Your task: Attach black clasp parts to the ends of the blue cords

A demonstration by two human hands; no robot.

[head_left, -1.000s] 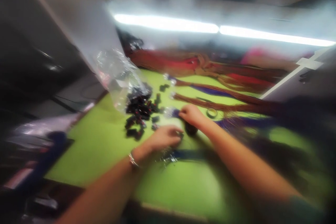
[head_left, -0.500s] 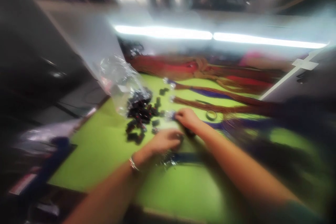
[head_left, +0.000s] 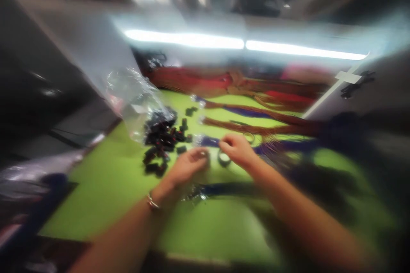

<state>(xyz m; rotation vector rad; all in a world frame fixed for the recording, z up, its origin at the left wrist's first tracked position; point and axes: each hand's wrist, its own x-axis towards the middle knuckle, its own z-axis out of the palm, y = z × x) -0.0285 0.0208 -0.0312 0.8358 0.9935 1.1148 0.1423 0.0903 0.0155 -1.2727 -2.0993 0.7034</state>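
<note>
My left hand (head_left: 189, 165), a bracelet on its wrist, has its fingers curled and pinched together just left of a dark tape roll (head_left: 224, 164). Whatever those fingertips hold is too blurred to name. My right hand (head_left: 237, 148) is closed, thumb and fingertips pressed together over the roll's upper right. It is beside a bundle of blue wires (head_left: 209, 141) with clear, whitish ends; I cannot tell whether it grips the roll or a strip from it. Another blue wire bundle (head_left: 221, 189) with bare metallic ends lies nearer to me.
Black connector-like pieces (head_left: 162, 136) are heaped left of my hands, by a clear plastic bag (head_left: 136, 98). Brown wire bundles (head_left: 243, 127) and a second tape roll (head_left: 249, 137) lie behind on the green tabletop (head_left: 105, 192). Red-brown wires (head_left: 192, 79) run along the back.
My right hand has moved right along the blue wires, away from their clear ends, and the dark roll shows more openly. My left hand has risen slightly towards the wires. The view has shifted too.
</note>
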